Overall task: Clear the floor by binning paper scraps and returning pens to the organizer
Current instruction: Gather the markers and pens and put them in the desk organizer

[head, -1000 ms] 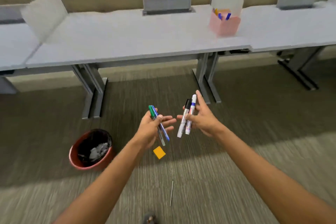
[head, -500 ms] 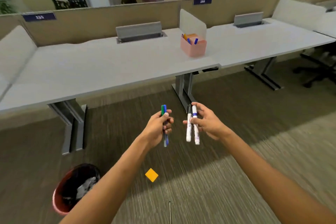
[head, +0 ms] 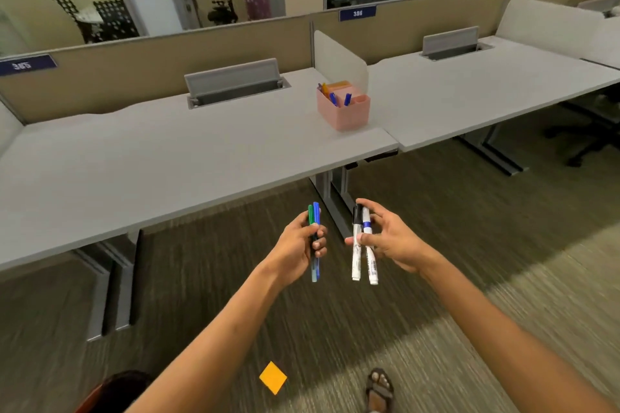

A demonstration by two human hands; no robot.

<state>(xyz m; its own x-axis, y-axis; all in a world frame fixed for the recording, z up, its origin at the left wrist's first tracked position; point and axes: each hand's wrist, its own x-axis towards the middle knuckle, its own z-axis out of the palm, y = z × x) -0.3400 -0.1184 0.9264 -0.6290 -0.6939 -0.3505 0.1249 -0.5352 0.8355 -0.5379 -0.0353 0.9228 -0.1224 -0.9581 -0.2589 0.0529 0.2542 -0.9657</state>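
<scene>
Since the earlier frame the pink organizer (head: 344, 109) has come nearer and the red bin (head: 100, 394) has slid to the picture's lower edge. Nearer us than the organizer, over the carpet (head: 469, 245), our left hand (head: 297, 246) is closed around a green pen (head: 310, 215) and a blue pen (head: 316, 213), upright. Our right hand (head: 389, 240) pinches two white markers (head: 364, 255). The organizer stands on the table (head: 167, 157). An orange paper scrap (head: 272, 377) lies on the carpet, well short of the organizer.
</scene>
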